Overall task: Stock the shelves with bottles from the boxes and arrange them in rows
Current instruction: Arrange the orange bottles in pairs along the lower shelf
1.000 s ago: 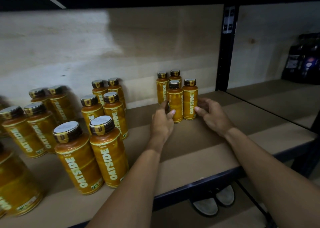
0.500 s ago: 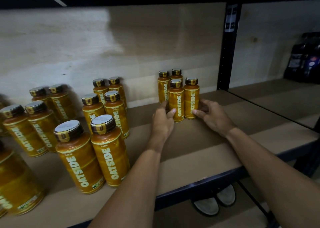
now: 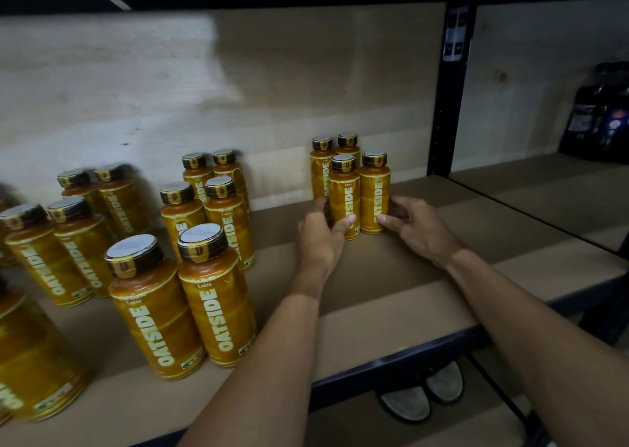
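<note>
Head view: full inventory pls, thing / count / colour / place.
Oatside bottles: at least 15, orange with dark caps, upright on the shelf in two-wide rows; far-left ones cut off.
Shelf: 1, brown board, dark metal edge.
Upright post: 1, black, right of the bottles.
Dark containers: count unclear, next bay, far right.
Slippers: 2, grey, floor below.
Left hand: thumb on front-left bottle of right group.
Right hand: fingers touching front-right bottle.
</note>
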